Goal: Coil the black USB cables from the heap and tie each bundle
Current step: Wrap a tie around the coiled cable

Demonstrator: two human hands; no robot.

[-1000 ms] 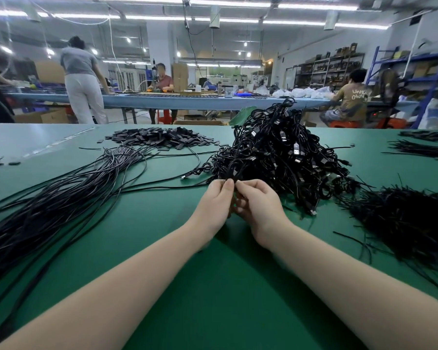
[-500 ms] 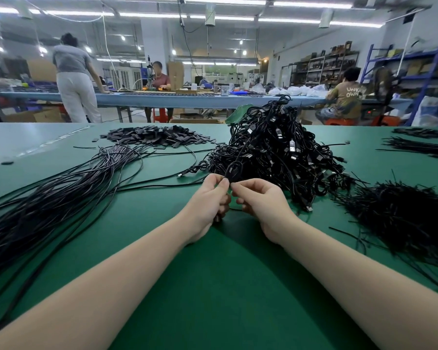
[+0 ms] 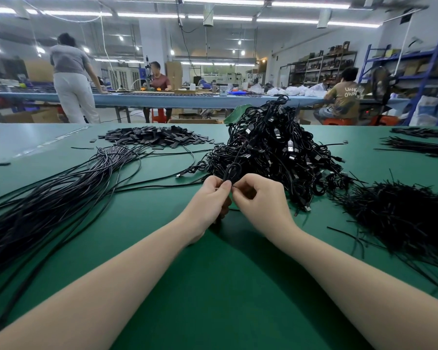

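At centre of green surface (image 3: 213, 286), just in front of heap of tied bundles (image 3: 276, 157): left hand (image 3: 208, 200) and right hand (image 3: 261, 200) close together, both with fingers curled, pinching small coiled cable (image 3: 232, 171); loop of coil upright above fingertips, lower part hidden between hands. Cannot tell whether tie is on. Left of hands: long spread of loose straight cables (image 3: 48, 200) lying flat. Right, near edge: dark pile of twist ties (image 3: 400, 215). Behind loose cables: flat black tabs (image 3: 152, 135) in low pile.
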